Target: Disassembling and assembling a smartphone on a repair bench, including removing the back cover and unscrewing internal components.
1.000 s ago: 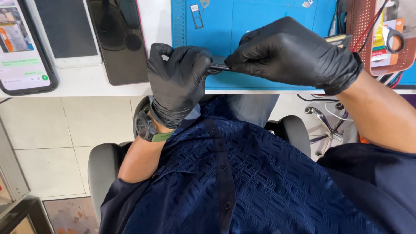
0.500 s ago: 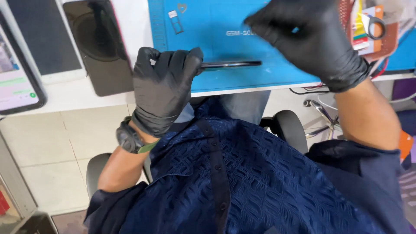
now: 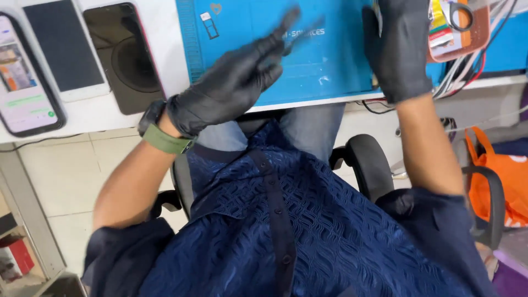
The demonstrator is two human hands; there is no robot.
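The left hand [image 3: 231, 88], black-gloved, pinched a thin blurred dark tool [image 3: 289, 22] above the blue rubber work mat [image 3: 330, 71]; motion that quick could fling it loose.

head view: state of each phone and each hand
left phone: screen lit
white phone: screen dark, face up
opened phone: back off, insides showing
left hand: gloved, blurred, thin tool at the fingertips
right hand: gloved, over the blue mat
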